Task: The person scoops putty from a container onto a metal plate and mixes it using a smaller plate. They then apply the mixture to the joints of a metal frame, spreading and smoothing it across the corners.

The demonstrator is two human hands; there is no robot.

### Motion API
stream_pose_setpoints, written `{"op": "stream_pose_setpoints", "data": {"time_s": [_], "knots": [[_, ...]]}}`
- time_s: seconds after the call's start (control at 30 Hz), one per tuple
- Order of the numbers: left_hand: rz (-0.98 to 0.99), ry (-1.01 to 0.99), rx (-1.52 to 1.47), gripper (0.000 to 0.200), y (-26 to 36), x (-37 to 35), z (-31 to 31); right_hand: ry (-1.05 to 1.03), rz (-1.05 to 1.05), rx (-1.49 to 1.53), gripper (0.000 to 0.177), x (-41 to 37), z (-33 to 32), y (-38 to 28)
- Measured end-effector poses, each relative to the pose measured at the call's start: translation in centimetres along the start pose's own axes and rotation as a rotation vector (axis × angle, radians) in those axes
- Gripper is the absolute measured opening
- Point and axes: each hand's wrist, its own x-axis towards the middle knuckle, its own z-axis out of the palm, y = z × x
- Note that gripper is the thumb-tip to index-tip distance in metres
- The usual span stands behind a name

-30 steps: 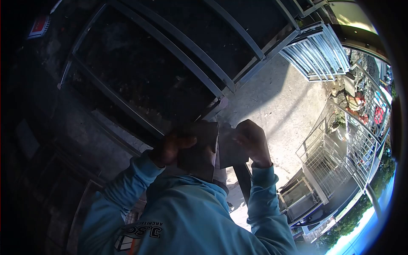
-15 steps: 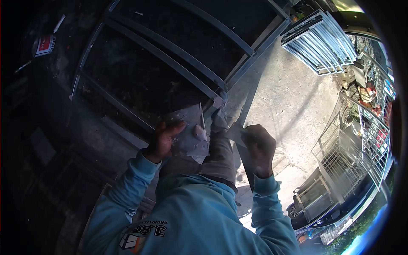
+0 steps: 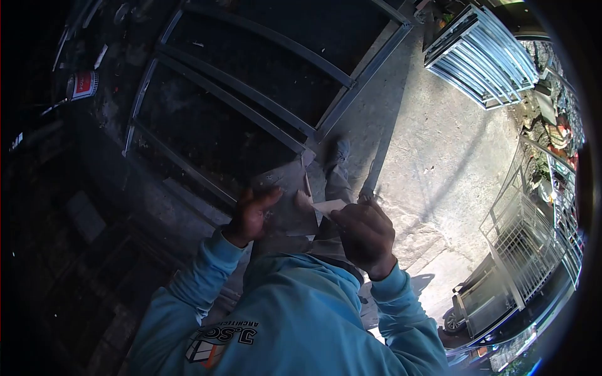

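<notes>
My left hand (image 3: 251, 216) grips a grey, worn sheet that looks like sandpaper (image 3: 285, 203), thumb on top, held in front of my chest. My right hand (image 3: 365, 235) is closed on a smaller pale piece of the same sheet (image 3: 328, 206), just to the right of the larger one. The two pieces nearly touch at the middle. Both arms wear light blue sleeves. Below the hands are my grey trouser legs and a shoe (image 3: 338, 150).
A grey metal frame with several bars (image 3: 251, 103) lies on the dark ground ahead. A stack of metal grilles (image 3: 483, 59) leans at the upper right. Wire gates (image 3: 527, 232) and a cart stand right. A red-and-white tin (image 3: 81, 84) sits far left.
The view has tilted down and the frame has shifted up and right. My hands have come closer together and lower; the right hand now holds a smaller pale piece near the larger sheet.
</notes>
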Motion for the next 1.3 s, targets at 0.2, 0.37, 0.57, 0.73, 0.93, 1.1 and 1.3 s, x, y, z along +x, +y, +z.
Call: {"op": "stream_pose_setpoints", "data": {"time_s": [0.2, 0.37, 0.57, 0.73, 0.93, 1.1, 1.3], "knots": [[0.190, 0.011, 0.493, 0.036, 2.5, -0.9, 5.5, -0.136, -0.075, -0.150, 0.037, 0.1, -2.0, 0.7], [0.291, -0.036, 0.565, 0.046, 1.8, -1.2, 9.2, -0.160, -0.061, -0.153, 0.037, 1.0, -3.3, 1.3], [-0.004, -0.233, 0.707, 0.042, 2.0, -3.0, 9.0, -0.036, 0.335, 0.174, 0.028, 2.2, -3.0, 3.3], [0.097, -0.031, 0.562, 0.036, 2.3, -3.1, 4.4, -0.014, 0.770, 0.423, 0.024, 3.5, -0.8, 7.8], [0.381, 0.021, 0.761, 0.035, 2.7, -2.4, -0.2, 0.013, 0.842, 0.400, 0.020, 4.3, 2.0, 8.6], [0.193, -0.024, 0.544, 0.034, 3.9, -1.4, -1.4, 0.031, 0.782, 0.222, 0.017, 4.6, 3.9, 8.7], [0.295, -0.066, 0.772, 0.036, 2.9, -1.0, -5.0, 0.155, 0.777, -0.005, 0.016, 4.5, 2.9, 6.2]]}}
